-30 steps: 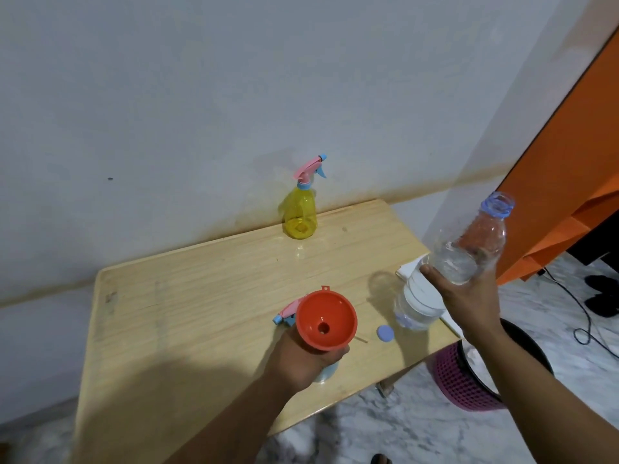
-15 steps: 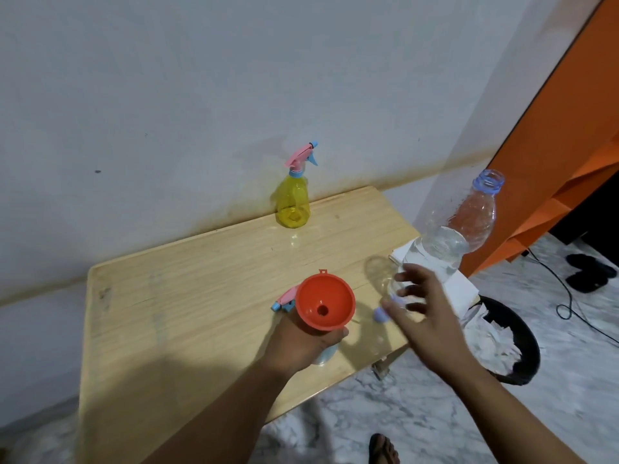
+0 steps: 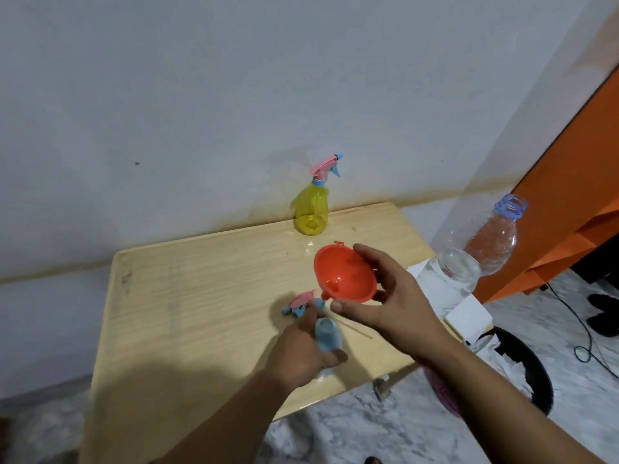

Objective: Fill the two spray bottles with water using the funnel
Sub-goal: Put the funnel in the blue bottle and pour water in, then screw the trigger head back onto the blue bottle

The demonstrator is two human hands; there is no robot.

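Right hand [image 3: 395, 296] grips the funnel [image 3: 345, 276], lifted off the blue bottle [image 3: 93, 336] held by the left hand [image 3: 301, 356]; judging by this, filling looks finished, next screw on its spray head [image 3: 301, 301]

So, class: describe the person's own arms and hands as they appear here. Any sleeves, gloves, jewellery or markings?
Both forearms are bare up to the picture's lower edge, with no sleeve in view. The left hand and right hand wear no gloves, and no rings, watch or bracelet shows. No markings can be made out.
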